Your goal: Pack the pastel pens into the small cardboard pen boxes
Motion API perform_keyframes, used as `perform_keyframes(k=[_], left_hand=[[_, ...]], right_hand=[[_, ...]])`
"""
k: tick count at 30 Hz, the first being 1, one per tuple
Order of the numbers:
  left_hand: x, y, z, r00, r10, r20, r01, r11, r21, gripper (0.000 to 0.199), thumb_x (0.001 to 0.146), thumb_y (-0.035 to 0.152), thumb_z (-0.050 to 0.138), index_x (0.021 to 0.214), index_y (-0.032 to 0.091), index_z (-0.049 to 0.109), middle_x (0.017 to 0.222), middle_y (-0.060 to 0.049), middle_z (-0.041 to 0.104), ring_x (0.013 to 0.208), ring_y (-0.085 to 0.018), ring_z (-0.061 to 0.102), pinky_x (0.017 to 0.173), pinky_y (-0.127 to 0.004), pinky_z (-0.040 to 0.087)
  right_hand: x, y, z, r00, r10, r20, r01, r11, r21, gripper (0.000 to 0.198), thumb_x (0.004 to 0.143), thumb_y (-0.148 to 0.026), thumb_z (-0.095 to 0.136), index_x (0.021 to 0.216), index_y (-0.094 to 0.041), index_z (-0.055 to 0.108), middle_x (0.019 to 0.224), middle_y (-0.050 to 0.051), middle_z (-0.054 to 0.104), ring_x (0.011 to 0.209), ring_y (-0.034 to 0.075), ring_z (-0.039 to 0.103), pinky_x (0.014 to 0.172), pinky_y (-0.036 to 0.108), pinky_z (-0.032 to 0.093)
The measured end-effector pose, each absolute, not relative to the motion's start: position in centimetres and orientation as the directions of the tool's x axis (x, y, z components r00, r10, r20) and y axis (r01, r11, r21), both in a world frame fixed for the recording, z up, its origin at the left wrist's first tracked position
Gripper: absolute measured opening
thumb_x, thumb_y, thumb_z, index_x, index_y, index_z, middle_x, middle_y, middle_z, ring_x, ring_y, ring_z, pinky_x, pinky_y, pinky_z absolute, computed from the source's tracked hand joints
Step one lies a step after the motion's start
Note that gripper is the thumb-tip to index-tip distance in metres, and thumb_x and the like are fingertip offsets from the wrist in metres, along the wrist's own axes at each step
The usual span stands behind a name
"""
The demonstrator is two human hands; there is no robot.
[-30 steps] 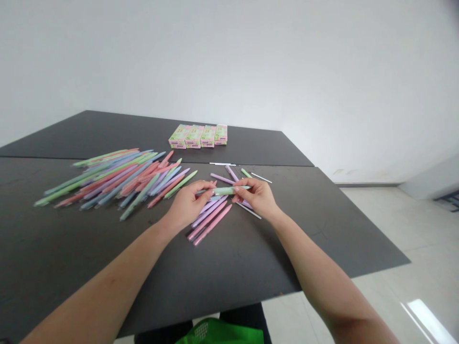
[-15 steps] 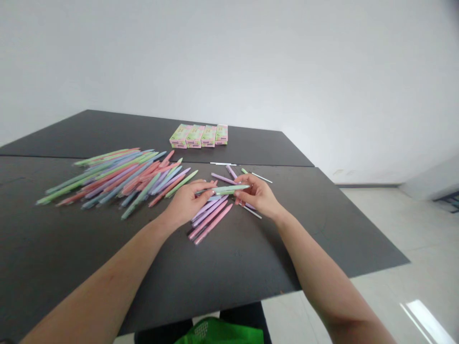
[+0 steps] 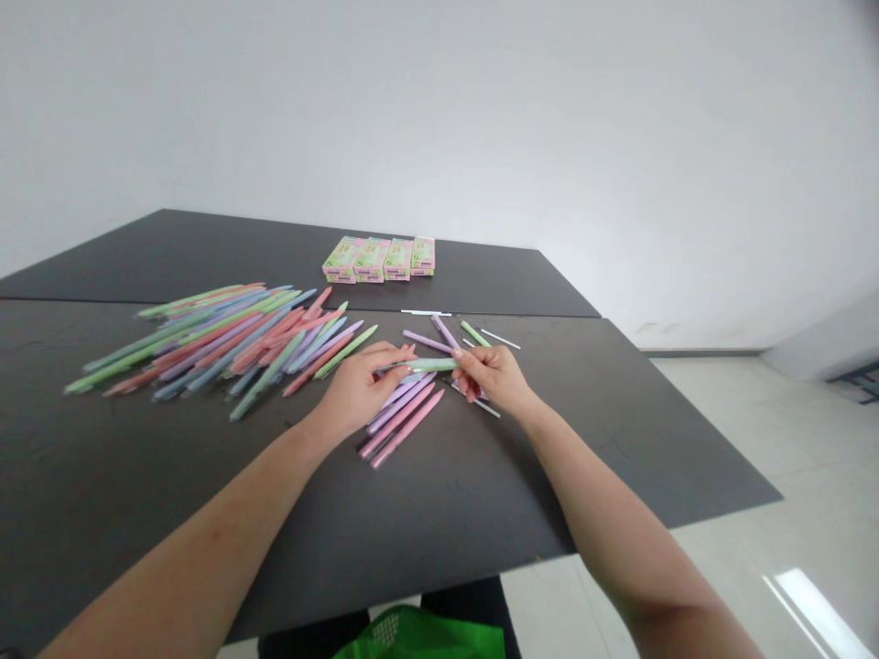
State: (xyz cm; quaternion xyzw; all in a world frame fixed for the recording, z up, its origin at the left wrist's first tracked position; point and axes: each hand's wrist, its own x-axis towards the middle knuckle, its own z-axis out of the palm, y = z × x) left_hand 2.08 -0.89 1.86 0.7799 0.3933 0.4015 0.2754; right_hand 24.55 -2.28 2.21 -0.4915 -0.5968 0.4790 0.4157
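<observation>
Pink-and-green boxes (image 3: 371, 261) sit side by side on the far part of a dark bench (image 3: 652, 439). Behind it rises a plain white wall (image 3: 481, 119); on the right lies a pale, shiny tiled floor (image 3: 728, 412).

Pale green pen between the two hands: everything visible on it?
The pale green pen looks slender, smooth and slightly glossy, like plastic. It lies nearly level across the view, over the dark table, near the pink pens. The left hand has one end in its grip; the right hand pinches the other. Fingers hide both ends; finer parts are too small to tell.
</observation>
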Motion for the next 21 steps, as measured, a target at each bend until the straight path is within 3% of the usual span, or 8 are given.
perform_keyframes(k=[5, 10, 17, 21], left_hand=[[1.9, -0.8, 2.0, 0.35, 0.852, 0.388, 0.414, -0.513, 0.752, 0.027, 0.087, 0.034, 0.058, 0.103, 0.019, 0.074, 0.099, -0.006, 0.07, 0.093, -0.02, 0.065, 0.084, -0.033, 0.049], [1.6, -0.6, 2.1, 0.337, 0.877, 0.344, 0.444, -0.47, 0.763, 0.03, 0.086, 0.037, 0.057, 0.104, 0.019, 0.073, 0.098, -0.006, 0.07, 0.09, -0.02, 0.065, 0.081, -0.033, 0.05], [1.5, -0.4, 1.6, 0.336, 0.861, 0.383, 0.431, -0.502, 0.75, 0.028, 0.087, 0.035, 0.057, 0.104, 0.019, 0.073, 0.097, -0.006, 0.069, 0.091, -0.02, 0.065, 0.083, -0.033, 0.049], [1.8, -0.5, 1.6, 0.329, 0.849, 0.413, 0.408, -0.522, 0.749, 0.026, 0.086, 0.034, 0.058, 0.101, 0.019, 0.074, 0.097, -0.006, 0.07, 0.092, -0.019, 0.065, 0.085, -0.031, 0.049]], right_hand=[[24.9, -2.2, 2.3, -0.234, 0.972, 0.032, 0.211, 0.083, -0.974, 0.06, 0.082, -0.071, 0.051, 0.068, -0.014, 0.063, 0.051, 0.002, 0.06, 0.039, 0.009, 0.054, 0.039, 0.02, 0.04], [25.8, -1.9, 2.5, -0.256, 0.941, 0.22, 0.127, 0.259, -0.958, 0.039, 0.074, -0.045, 0.076, 0.097, -0.018, 0.061, 0.073, -0.001, 0.066, 0.06, 0.011, 0.061, 0.055, 0.022, 0.047], [26.1, -1.6, 2.1, -0.216, 0.952, 0.217, 0.244, 0.268, -0.932, 0.034, 0.078, -0.049, 0.07, 0.081, -0.015, 0.067, 0.065, 0.003, 0.067, 0.056, 0.012, 0.059, 0.055, 0.024, 0.045], [25.7, -1.8, 2.1, -0.221, 0.969, 0.112, 0.285, 0.174, -0.943, 0.052, 0.083, -0.062, 0.058, 0.065, -0.014, 0.065, 0.053, 0.003, 0.063, 0.046, 0.01, 0.054, 0.048, 0.021, 0.043]])
